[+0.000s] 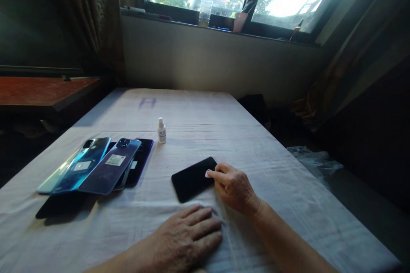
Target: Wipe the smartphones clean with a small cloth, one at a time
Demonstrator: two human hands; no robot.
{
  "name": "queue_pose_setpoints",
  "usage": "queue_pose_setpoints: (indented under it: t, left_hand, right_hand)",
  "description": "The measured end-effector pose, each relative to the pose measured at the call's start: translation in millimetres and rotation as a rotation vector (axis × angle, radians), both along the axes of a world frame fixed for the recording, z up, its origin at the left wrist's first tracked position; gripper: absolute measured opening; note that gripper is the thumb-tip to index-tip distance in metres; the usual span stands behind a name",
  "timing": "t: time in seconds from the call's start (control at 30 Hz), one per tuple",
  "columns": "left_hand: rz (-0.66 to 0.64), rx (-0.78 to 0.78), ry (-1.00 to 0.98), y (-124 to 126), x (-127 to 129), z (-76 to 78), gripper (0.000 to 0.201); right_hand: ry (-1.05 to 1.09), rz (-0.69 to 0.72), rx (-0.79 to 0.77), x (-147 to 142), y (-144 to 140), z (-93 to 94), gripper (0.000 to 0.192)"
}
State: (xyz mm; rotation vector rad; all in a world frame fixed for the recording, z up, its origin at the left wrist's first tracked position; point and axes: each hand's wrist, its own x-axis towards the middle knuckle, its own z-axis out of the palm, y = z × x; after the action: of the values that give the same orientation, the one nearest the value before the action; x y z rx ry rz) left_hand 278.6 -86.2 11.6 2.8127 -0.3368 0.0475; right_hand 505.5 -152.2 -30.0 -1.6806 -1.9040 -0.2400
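A black smartphone (192,179) lies in front of me on the white cloth, its dark face up and slanted. My right hand (235,187) is closed at the phone's right end, with one fingertip over the dark face; part of the grip is hidden. Flat on the cloth, just nearer than the phone, rests my left hand (190,236), fingers stretched and holding nothing. To the left is an overlapping pile of several phones, among them a blue one (72,181) and a purple-grey one (104,177) with a white label. A small white bottle (162,132) stands upright behind them.
The cloth-covered table (205,113) reaches toward the wall under a window. On the sill stand a clear jar (206,8) and a pink cup (240,22). A red-topped table (41,90) is at left; clear plastic (314,160) lies beyond the right edge.
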Motion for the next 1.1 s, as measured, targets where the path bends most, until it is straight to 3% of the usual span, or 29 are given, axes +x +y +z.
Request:
queue_pose_setpoints:
  t: [0.2,0.3,0.5,0.67,0.9,1.1]
  left_hand:
    - [0.098,0.143,-0.207,0.1,-3.6,-50.8,0.058]
    - [0.125,0.159,-0.199,-3.2,-4.3,-62.6,0.062]
    - [0.182,0.128,-0.083,-7.2,-11.2,-45.8,0.067]
    - [0.211,0.056,0.008,-9.9,-10.9,-37.2,0.067]
    - [0.206,0.022,0.051,-9.4,-10.7,-36.1,0.069]
    - [0.173,0.124,-0.103,-5.2,-10.0,-46.6,0.067]
  right_hand:
    - [-0.001,0.069,0.001,-8.9,-4.7,3.2,0.033]
    - [-0.006,0.098,-0.009,-14.8,-4.7,4.3,0.033]
    - [-0.013,-0.022,-0.003,-0.7,-3.5,0.0,0.034]
    - [-0.023,-0.003,0.011,-2.6,-3.8,-2.6,0.032]
    - [-0.033,0.077,0.011,-12.6,-1.3,0.1,0.032]
    - [-0.033,-0.015,0.0,-4.3,-0.7,0.3,0.036]
